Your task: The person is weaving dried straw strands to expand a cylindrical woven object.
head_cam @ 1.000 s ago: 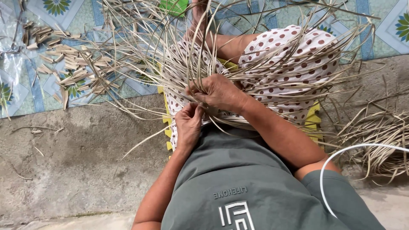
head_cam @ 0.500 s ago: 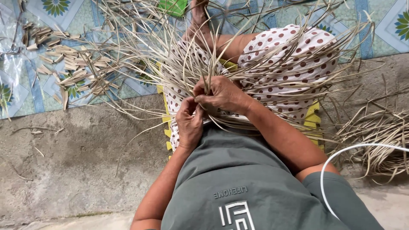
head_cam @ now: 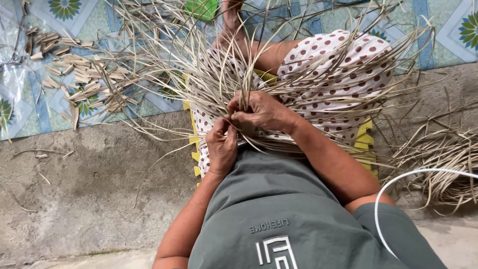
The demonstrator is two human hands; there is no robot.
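A spray of long pale dried reed strips (head_cam: 209, 74) fans out from my lap over my white, brown-dotted trousers (head_cam: 343, 60). My right hand (head_cam: 261, 112) is closed around the gathered base of the strips, fingers pushed in among them. Just below and left of it, my left hand (head_cam: 221, 144) pinches a strip at that same base, its fingertips touching my right hand. The woven part under the hands is hidden.
Several short cut reed pieces (head_cam: 79, 74) lie on the patterned tile floor at the upper left. Another loose reed bundle (head_cam: 443, 154) lies on the concrete at the right. A yellow foam mat (head_cam: 366, 142) is under me, a green object (head_cam: 201, 7) at top, a white cord (head_cam: 398, 182) at right.
My right hand has shifted slightly up and right at the base of the strips, and my left hand has risen to meet it. The fan of strips has swayed a little.
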